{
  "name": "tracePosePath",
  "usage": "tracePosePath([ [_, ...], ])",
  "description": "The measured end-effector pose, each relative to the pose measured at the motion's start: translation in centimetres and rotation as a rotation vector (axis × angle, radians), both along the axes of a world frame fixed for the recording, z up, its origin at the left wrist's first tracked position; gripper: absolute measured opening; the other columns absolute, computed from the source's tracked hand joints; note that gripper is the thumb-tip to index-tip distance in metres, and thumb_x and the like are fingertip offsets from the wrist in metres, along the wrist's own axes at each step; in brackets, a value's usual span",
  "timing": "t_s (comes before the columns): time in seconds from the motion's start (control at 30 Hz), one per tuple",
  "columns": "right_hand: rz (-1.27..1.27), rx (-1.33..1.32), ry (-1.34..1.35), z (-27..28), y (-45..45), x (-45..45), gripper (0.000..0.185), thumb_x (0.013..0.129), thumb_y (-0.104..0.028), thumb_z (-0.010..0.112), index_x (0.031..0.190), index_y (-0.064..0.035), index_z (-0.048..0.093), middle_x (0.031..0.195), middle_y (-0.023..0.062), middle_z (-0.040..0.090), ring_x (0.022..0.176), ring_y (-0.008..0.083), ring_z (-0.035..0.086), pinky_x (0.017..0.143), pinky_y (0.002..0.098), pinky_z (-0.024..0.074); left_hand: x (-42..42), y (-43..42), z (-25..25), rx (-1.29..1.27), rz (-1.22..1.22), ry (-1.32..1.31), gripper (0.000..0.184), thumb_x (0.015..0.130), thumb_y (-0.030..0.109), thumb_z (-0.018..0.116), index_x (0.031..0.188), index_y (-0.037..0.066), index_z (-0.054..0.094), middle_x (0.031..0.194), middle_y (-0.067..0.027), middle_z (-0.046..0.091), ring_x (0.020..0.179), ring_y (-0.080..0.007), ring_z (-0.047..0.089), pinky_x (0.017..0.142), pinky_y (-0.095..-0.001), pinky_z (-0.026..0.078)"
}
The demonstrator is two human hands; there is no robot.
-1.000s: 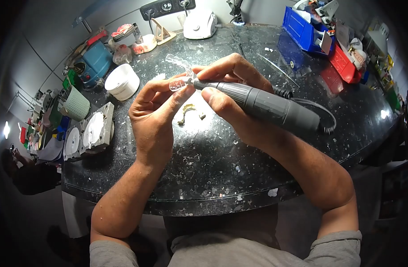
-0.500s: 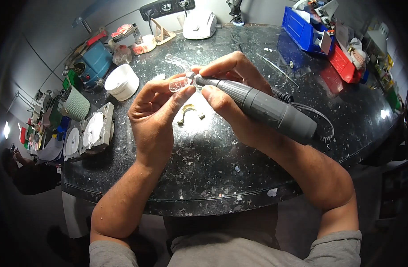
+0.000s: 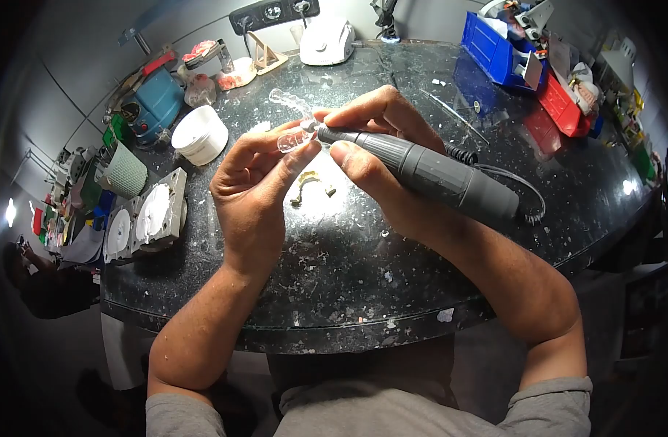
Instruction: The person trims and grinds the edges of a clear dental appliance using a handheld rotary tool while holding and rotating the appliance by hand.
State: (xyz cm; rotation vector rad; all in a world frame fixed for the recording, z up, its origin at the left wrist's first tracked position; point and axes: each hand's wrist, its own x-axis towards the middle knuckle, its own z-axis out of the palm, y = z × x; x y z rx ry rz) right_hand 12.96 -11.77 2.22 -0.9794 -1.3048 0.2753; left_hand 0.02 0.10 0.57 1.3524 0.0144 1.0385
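Observation:
Between its thumb and fingers, my left hand grips a clear, arch-shaped dental piece, whose far end sticks out beyond the fingertips. My right hand is wrapped round a dark grey rotary handpiece. The handpiece slants down to the right, and its tip meets or nearly meets the clear piece at the left fingertips; exact contact is too small to tell. A coiled cord trails from its rear. Under the hands, a small yellowish metal-like arch lies on the brightly lit dark table.
At the left are a white tub, a metal flask with white plaster and a blue device. A white unit stands at the back. To the right lie a thin metal tool, a blue bin and a red bin.
The rear of the handpiece has swung slightly down and left since the oldest frame, and its cord has shifted. Both hands keep nearly the same place and grip.

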Motion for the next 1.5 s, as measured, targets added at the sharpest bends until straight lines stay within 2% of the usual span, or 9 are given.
tracePosePath([
  [0.13, -0.071, -0.049, -0.037, 0.5, -0.3, 0.2, 0.019, 0.092, -0.003, 0.06, 0.11, -0.0008, 0.058, 0.112, 0.0112, 0.064, 0.105, 0.0148, 0.063, 0.092, 0.0308, 0.0509, 0.0, 0.0, -0.1, 0.022, 0.021, 0.014, 0.019, 0.086, -0.008, 0.072, 0.102, 0.002, 0.066, 0.111, -0.0158, 0.071, 0.104, -0.0184, 0.068, 0.093, -0.031, 0.055],
  [0.23, -0.052, 0.039, -0.018, 0.4, 0.2, 0.2, 0.019, 0.09, -0.009, 0.066, 0.107, -0.0026, 0.06, 0.097, 0.0067, 0.065, 0.093, 0.0118, 0.067, 0.079, 0.0268, 0.0549, -0.1, -0.1, -0.1, 0.025, 0.024, 0.034, 0.02, 0.087, -0.007, 0.071, 0.104, 0.002, 0.066, 0.109, -0.0134, 0.072, 0.101, -0.0164, 0.068, 0.091, -0.0295, 0.055],
  [0.33, -0.086, -0.055, 0.09, 0.5, -0.2, 0.0, 0.017, 0.09, -0.009, 0.067, 0.105, -0.0028, 0.062, 0.097, 0.0057, 0.065, 0.094, 0.0113, 0.067, 0.08, 0.0263, 0.0547, -0.1, -0.3, 0.1, 0.014, 0.03, 0.03, 0.02, 0.088, -0.006, 0.071, 0.105, 0.001, 0.066, 0.106, -0.0119, 0.072, 0.1, -0.0148, 0.068, 0.089, -0.0282, 0.055],
  [0.73, -0.128, 0.048, -0.031, -0.2, 0.3, -0.4, 0.023, 0.087, -0.015, 0.071, 0.106, -0.0057, 0.062, 0.1, 0.0074, 0.064, 0.098, 0.0147, 0.064, 0.084, 0.0289, 0.0533, -0.2, -0.2, -0.3, 0.004, 0.04, 0.034, 0.02, 0.088, -0.005, 0.071, 0.107, -0.001, 0.067, 0.103, -0.0093, 0.073, 0.096, -0.0126, 0.069, 0.085, -0.0254, 0.054],
  [0.87, -0.196, 0.074, -0.257, -0.2, 0.3, -0.4, 0.026, 0.086, -0.018, 0.07, 0.107, -0.0069, 0.061, 0.099, 0.0087, 0.064, 0.099, 0.0196, 0.065, 0.088, 0.0337, 0.0523, -0.2, -0.3, -0.4, -0.004, 0.029, 0.012, 0.021, 0.089, -0.006, 0.069, 0.109, -0.002, 0.067, 0.105, -0.0097, 0.073, 0.097, -0.0131, 0.068, 0.085, -0.0253, 0.054],
  [1.1, -0.172, 0.111, -0.268, -0.4, 0.6, -0.4, 0.026, 0.087, -0.019, 0.07, 0.108, -0.0068, 0.061, 0.099, 0.0084, 0.065, 0.1, 0.0179, 0.065, 0.085, 0.0327, 0.054, -0.3, -0.3, -0.6, -0.005, 0.076, 0.015, 0.021, 0.089, -0.009, 0.067, 0.108, -0.001, 0.067, 0.107, -0.0117, 0.072, 0.1, -0.0147, 0.069, 0.088, -0.0257, 0.054],
  [1.37, -0.263, 0.1, 0.087, 0.2, 0.6, -0.2, 0.038, 0.093, -0.037, 0.073, 0.115, -0.0089, 0.058, 0.098, 0.0081, 0.066, 0.086, 0.0127, 0.066, 0.072, 0.0262, 0.0537, 0.3, -0.1, -0.1, -0.02, 0.033, 0.06, 0.021, 0.088, -0.003, 0.072, 0.108, 0.0, 0.068, 0.108, -0.0127, 0.073, 0.101, -0.0161, 0.069, 0.09, -0.0272, 0.054],
  [1.4, -0.269, 0.055, 0.094, 0.0, 0.6, 0.1, 0.026, 0.101, -0.018, 0.063, 0.122, -0.0064, 0.054, 0.104, 0.01, 0.067, 0.103, 0.0149, 0.064, 0.091, 0.0308, 0.0516, 0.1, -0.1, -0.2, -0.015, 0.027, 0.102, 0.022, 0.088, -0.004, 0.072, 0.109, 0.0, 0.067, 0.108, -0.0124, 0.073, 0.1, -0.016, 0.069, 0.089, -0.0271, 0.055],
  [1.5, 0.017, -0.087, 0.399, 0.4, 0.1, 0.7, 0.031, 0.09, -0.004, 0.072, 0.118, -0.0054, 0.058, 0.1, 0.0067, 0.066, 0.097, 0.0122, 0.065, 0.086, 0.0272, 0.0543, 0.0, -0.5, -0.1, -0.023, -0.064, 0.104, 0.024, 0.088, -0.007, 0.07, 0.111, -0.002, 0.067, 0.108, -0.013, 0.072, 0.101, -0.0162, 0.069, 0.092, -0.0286, 0.056],
])
